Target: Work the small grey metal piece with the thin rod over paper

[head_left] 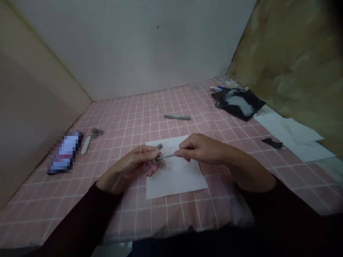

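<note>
Above a white sheet of paper (pixel 175 178) on a desk (pixel 120 217) covered in pink checked cloth, a person's left hand (pixel 138 160) grips a small round grayish object (pixel 158 159), too small to identify, between thumb and fingers. The right hand (pixel 197 148) pinches a thin gray stick (pixel 167 156), its tip touching the object. A gray rod (pixel 177 117) lies beyond the paper; a pixelated phone-like item (pixel 64 153) rests at far left.

Pink checked tablecloth (pixel 128 128); white paper (pixel 179 175), grey rod (pixel 177 117), spinner (pixel 97 133), phone (pixel 65 152).
</note>
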Demonstrator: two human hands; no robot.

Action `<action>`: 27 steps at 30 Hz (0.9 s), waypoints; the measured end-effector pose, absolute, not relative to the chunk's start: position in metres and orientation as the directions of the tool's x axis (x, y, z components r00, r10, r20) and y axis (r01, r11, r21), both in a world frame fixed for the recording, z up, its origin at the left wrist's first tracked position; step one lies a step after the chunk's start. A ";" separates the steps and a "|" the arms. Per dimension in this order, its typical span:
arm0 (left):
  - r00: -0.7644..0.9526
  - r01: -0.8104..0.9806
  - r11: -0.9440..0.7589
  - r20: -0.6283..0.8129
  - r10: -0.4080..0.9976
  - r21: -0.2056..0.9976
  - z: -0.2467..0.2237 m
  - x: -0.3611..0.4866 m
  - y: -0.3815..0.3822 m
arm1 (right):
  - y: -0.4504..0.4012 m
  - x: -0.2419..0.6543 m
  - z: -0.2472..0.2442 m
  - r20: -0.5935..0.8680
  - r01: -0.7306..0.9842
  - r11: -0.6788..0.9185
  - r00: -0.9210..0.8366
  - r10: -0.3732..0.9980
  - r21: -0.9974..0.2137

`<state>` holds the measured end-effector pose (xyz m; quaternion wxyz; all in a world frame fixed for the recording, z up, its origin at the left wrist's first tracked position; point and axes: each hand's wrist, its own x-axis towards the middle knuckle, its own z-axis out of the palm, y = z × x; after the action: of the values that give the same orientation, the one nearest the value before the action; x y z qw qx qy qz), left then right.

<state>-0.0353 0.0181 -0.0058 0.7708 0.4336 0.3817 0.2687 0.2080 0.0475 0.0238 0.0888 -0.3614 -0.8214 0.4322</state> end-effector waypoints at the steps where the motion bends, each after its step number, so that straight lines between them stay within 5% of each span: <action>1: 0.558 -0.097 0.475 -0.348 0.753 0.874 -0.006 -0.036 0.018 | 0.048 0.208 0.024 -0.173 0.524 0.356 -0.715 0.677 -0.774; 27: 0.439 -0.231 0.289 -0.166 0.883 0.929 -0.007 -0.034 0.021 | 0.045 0.195 0.017 -0.254 0.522 0.182 -0.654 0.712 -0.833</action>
<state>-0.0340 0.0213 -0.0065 0.7175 0.4524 0.3605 0.3881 0.1951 0.0448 0.0172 0.0960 -0.4045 -0.7628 0.4953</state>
